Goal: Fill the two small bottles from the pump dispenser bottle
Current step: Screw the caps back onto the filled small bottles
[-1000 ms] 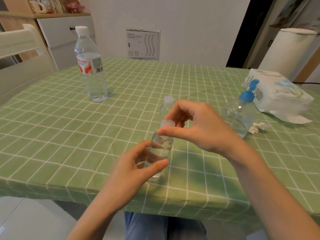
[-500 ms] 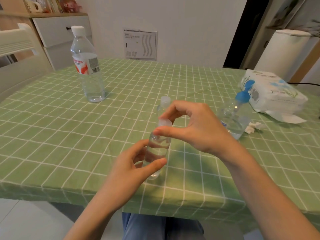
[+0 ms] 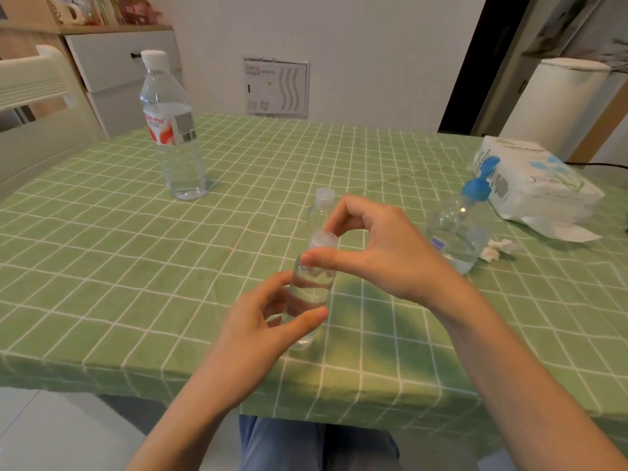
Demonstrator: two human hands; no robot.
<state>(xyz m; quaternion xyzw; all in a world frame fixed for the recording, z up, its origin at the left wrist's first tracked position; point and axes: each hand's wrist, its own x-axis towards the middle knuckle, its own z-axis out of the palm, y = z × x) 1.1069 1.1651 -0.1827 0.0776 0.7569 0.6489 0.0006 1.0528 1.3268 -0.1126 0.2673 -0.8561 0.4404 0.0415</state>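
Observation:
My left hand (image 3: 261, 331) grips the body of a small clear bottle (image 3: 311, 290) holding liquid, upright on the green checked tablecloth (image 3: 136, 283). My right hand (image 3: 380, 246) pinches its translucent cap (image 3: 323, 239) between thumb and fingers. A second small bottle (image 3: 321, 207) with a cap stands just behind, partly hidden by my right fingers. The pump dispenser bottle (image 3: 458, 229), clear with a blue pump head, stands to the right of my right hand, with a little liquid at its bottom.
A large water bottle (image 3: 171, 130) with a white cap stands at the back left. A pack of tissues (image 3: 537, 185) lies at the right, with a crumpled tissue (image 3: 496, 249) next to the dispenser. A chair (image 3: 37, 107) is at the left; the table's front edge is near me.
The view has shifted slightly. My hands stay on the small bottle and its cap, the right fingers turned a little around the cap.

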